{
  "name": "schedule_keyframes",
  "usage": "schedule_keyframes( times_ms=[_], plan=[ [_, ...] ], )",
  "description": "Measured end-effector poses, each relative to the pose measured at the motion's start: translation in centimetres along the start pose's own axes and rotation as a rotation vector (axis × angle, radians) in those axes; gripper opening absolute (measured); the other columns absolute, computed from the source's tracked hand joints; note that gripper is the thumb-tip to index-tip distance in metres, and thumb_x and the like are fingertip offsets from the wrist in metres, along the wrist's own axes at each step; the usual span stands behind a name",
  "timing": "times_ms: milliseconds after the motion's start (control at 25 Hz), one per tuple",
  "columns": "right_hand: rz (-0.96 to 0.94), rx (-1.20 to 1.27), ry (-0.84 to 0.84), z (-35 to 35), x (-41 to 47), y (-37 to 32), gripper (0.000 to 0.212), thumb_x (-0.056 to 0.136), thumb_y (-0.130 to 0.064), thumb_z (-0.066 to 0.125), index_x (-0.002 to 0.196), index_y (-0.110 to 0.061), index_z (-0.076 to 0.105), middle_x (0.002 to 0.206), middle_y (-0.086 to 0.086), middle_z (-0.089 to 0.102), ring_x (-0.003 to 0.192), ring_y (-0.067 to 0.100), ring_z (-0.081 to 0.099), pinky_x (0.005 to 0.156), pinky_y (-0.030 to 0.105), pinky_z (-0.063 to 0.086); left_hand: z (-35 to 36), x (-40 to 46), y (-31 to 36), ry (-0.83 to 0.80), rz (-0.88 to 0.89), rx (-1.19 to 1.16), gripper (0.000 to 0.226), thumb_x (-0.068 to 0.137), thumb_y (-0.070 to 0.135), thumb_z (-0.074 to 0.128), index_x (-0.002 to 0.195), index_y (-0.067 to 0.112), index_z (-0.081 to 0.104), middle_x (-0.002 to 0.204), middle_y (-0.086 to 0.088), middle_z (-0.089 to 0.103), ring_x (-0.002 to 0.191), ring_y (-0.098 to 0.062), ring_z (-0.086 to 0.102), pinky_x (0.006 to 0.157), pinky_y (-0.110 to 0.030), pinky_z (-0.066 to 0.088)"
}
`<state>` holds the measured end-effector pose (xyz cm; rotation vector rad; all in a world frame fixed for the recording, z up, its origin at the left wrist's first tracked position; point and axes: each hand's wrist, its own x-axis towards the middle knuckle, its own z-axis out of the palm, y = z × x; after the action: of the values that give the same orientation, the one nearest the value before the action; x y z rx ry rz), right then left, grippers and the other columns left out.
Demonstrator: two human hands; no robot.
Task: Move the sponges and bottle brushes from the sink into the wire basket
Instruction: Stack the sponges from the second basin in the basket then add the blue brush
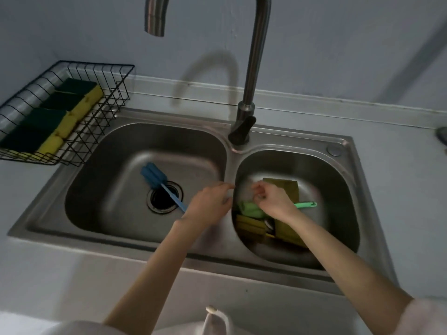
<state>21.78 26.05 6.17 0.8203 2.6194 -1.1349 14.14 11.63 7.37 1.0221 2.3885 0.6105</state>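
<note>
A black wire basket [113, 93] at the far left holds several yellow-and-green sponges [63, 110] in a row. In the left sink bowl [101, 189] a blue bottle brush [154, 176] lies across the drain. The right bowl [338, 197] holds a green bottle brush [306, 204] and several yellow-green sponges [287, 187], partly hidden under my hands. My left hand [208, 206] hovers over the divider between the bowls, fingers apart, holding nothing. Over the right bowl, my right hand [273, 201] hangs above the green brush with fingers loosely curled; it grips nothing that I can see.
A tall steel tap [254, 68] rises behind the divider, its spout [156, 18] arching over the left bowl. The open drain [165, 197] sits in the left bowl. Grey counter [60, 274] surrounds the sink, with a wall behind.
</note>
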Motion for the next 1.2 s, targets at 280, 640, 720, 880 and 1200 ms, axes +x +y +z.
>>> schedule_keyframes(
  times_ms=[280,640,720,880,1200],
  plan=[
    [0.014,-0.153,-0.061,-3.1,1.5,7.3,0.035,0.088,-0.011,0.053,0.123,-0.011,0.053,0.124,0.013,0.062,0.115,0.028,0.056,0.095,0.031,0.044,6.6,2.1,4.9,-0.039,-0.046,-0.033,0.041,0.089,0.017,0.048,0.13,0.016,0.043,0.133,-0.01,0.051,0.12,-0.028,0.049,0.101,-0.041,0.042],
    [0.079,-0.281,-0.073,-3.8,5.8,12.3,0.053,0.089,-0.019,0.053,0.138,-0.016,0.034,0.145,0.016,0.032,0.129,0.034,0.039,0.108,0.042,0.034,13.3,5.4,7.1,-0.274,-0.078,0.063,0.052,0.086,0.023,0.054,0.135,0.015,0.036,0.139,-0.012,0.045,0.125,-0.032,0.045,0.104,-0.047,0.04],
    [0.087,-0.32,-0.083,-3.4,7.0,13.0,0.06,0.088,-0.02,0.055,0.141,-0.018,0.028,0.15,0.014,0.024,0.135,0.035,0.03,0.111,0.046,0.03,14.3,6.2,7.3,-0.341,-0.09,0.094,0.06,0.086,0.022,0.056,0.139,0.013,0.028,0.147,-0.012,0.034,0.13,-0.033,0.038,0.107,-0.049,0.037],
    [0.066,-0.351,-0.097,-2.7,8.8,14.0,0.072,0.084,-0.016,0.06,0.144,-0.02,0.02,0.155,0.011,0.015,0.14,0.036,0.02,0.114,0.048,0.025,15.5,7.8,7.6,-0.422,-0.117,0.114,0.071,0.085,0.022,0.058,0.142,0.011,0.017,0.154,-0.01,0.018,0.136,-0.035,0.028,0.11,-0.05,0.031],
    [0.059,-0.232,-0.097,-2.7,9.6,14.7,0.077,0.08,-0.017,0.065,0.143,-0.016,0.021,0.145,0.017,0.02,0.131,0.041,0.03,0.11,0.047,0.035,15.9,9.0,7.7,-0.47,-0.122,0.106,0.076,0.081,0.026,0.063,0.141,0.011,0.019,0.149,-0.014,0.023,0.13,-0.039,0.033,0.11,-0.048,0.032]
  ],
)
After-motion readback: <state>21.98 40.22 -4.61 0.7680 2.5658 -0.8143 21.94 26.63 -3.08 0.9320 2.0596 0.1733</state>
